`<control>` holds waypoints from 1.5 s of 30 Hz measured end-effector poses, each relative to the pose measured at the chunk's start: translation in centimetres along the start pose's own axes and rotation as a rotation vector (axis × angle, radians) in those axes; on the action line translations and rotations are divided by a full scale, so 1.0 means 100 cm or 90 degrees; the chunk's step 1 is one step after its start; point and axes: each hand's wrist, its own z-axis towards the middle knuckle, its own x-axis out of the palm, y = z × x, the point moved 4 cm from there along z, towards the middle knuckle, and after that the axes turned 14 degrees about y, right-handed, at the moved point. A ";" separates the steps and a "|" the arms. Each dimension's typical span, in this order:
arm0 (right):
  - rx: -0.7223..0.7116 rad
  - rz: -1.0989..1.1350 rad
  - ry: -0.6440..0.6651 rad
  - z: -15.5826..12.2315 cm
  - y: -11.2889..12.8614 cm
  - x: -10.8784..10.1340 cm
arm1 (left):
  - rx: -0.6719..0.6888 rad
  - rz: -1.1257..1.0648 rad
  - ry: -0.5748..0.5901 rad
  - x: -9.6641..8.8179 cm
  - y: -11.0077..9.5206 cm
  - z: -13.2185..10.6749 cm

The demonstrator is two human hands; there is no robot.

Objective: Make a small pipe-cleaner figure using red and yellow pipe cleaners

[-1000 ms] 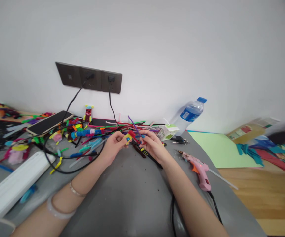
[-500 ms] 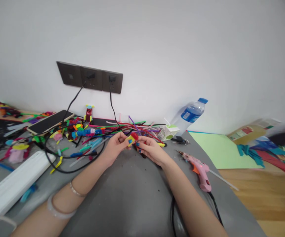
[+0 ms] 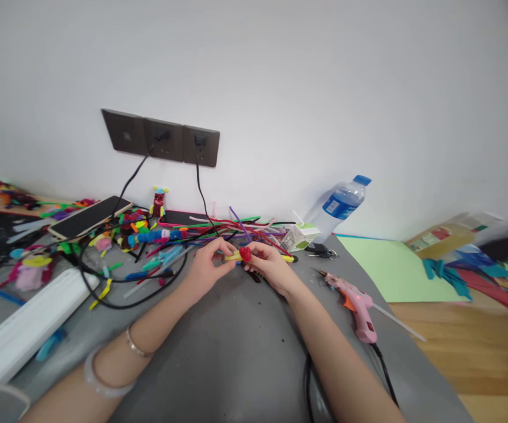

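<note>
Between my hands is a small yellow and red fuzzy piece (image 3: 245, 254), which looks made of pipe cleaner. My left hand (image 3: 212, 263) pinches its yellow end between thumb and fingers. Close beside the red part, my right hand (image 3: 270, 267) has its fingers closed on the other end; the fingertips are partly hidden. Behind the hands lies a heap of pipe cleaners (image 3: 218, 222) in red, pink, green and purple. A dark comb-like object (image 3: 254, 275) lies on the table just under my right hand.
A pink glue gun (image 3: 358, 308) lies at right, its cord trailing forward. Near the wall stand a drink carton (image 3: 300, 236), keys (image 3: 322, 251) and a tilted-looking water bottle (image 3: 342, 202). At left are a white power strip (image 3: 29, 326), phone (image 3: 90, 217), black cables and pipe-cleaner figures (image 3: 33, 267).
The yellow and red piece has been turned, so its red part now faces me and the yellow part lies more level. My left hand has shifted its grip slightly.
</note>
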 end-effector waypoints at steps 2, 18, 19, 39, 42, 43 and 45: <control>-0.007 0.014 0.012 0.000 0.001 0.001 | 0.022 0.046 0.009 0.000 -0.004 -0.001; -0.105 0.001 -0.034 -0.001 0.008 0.000 | 0.177 0.306 -0.015 0.000 -0.026 -0.009; -0.107 0.003 -0.032 -0.001 0.008 0.000 | 0.172 0.298 -0.018 -0.001 -0.026 -0.009; -0.055 -0.126 -0.088 0.000 0.004 0.002 | -0.100 -0.070 -0.105 -0.011 0.014 0.002; -0.039 -0.151 -0.088 0.000 0.005 0.002 | -0.146 -0.101 -0.118 -0.011 0.017 0.002; -0.037 -0.155 -0.087 0.000 0.006 0.002 | -0.152 -0.120 -0.127 -0.011 0.018 0.002; -0.039 -0.160 -0.086 0.000 0.007 0.002 | -0.157 -0.163 -0.140 -0.010 0.017 0.001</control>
